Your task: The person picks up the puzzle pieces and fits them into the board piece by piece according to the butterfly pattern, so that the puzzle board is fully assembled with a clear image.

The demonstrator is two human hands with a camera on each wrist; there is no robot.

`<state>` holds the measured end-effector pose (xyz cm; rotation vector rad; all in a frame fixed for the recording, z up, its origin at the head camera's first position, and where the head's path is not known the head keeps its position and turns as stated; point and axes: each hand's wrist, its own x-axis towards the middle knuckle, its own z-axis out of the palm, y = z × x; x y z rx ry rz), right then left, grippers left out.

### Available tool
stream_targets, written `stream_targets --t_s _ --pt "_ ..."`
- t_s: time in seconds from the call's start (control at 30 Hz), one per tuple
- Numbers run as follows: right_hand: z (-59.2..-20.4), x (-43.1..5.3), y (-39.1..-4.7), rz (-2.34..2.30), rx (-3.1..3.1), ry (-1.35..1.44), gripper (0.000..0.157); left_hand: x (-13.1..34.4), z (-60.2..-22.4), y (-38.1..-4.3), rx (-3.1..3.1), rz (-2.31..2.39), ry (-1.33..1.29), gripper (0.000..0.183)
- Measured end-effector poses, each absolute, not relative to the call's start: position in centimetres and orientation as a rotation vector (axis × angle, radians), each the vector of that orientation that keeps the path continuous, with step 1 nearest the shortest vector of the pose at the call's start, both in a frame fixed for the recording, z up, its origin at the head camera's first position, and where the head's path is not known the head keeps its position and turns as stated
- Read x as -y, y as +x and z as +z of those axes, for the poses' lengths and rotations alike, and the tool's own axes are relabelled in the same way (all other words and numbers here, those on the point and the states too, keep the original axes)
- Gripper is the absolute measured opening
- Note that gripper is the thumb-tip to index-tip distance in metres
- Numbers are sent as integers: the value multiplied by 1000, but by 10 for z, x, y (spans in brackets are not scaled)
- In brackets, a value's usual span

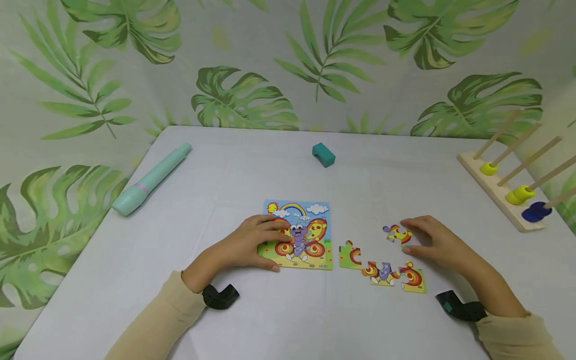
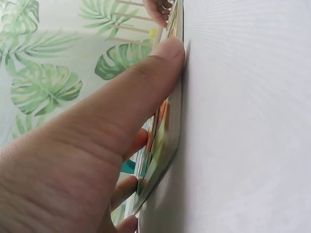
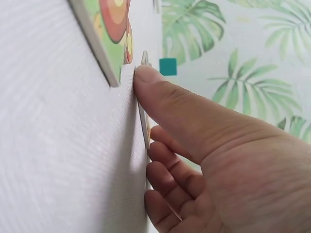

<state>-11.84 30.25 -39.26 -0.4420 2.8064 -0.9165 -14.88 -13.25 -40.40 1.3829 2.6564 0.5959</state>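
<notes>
A square butterfly puzzle board [image 1: 315,252] lies flat on the white table. My left hand [image 1: 252,242] rests on its left part, fingers spread over the picture and thumb at the near edge. In the left wrist view the thumb [image 2: 146,80] overlaps the board's edge [image 2: 171,138]. To the right, my right hand [image 1: 438,245] holds a red and yellow puzzle piece [image 1: 397,234] between thumb and fingers, low over the table. Nearer lie a green corner piece [image 1: 348,257], a purple-bodied piece [image 1: 383,275] and another corner piece [image 1: 416,280].
A teal arched block [image 1: 325,155] lies at the back middle. A wooden peg stand [image 1: 499,195] with yellow and blue beads is at the right. Along the left edge lies a mint-green tapered tube [image 1: 155,177]. A leaf-patterned cloth [image 1: 252,30] hangs behind.
</notes>
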Motion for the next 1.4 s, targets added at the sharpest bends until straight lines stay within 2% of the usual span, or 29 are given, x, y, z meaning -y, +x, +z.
stream_targets --t_s 0.93,1.4 --pt "-393 -296 -112 -901 -2896 -419 51 133 -405 -148 -2643 693 1384 60" --pt "-368 -260 -104 -1028 -2980 -663 51 134 -408 -149 -2638 673 1365 60"
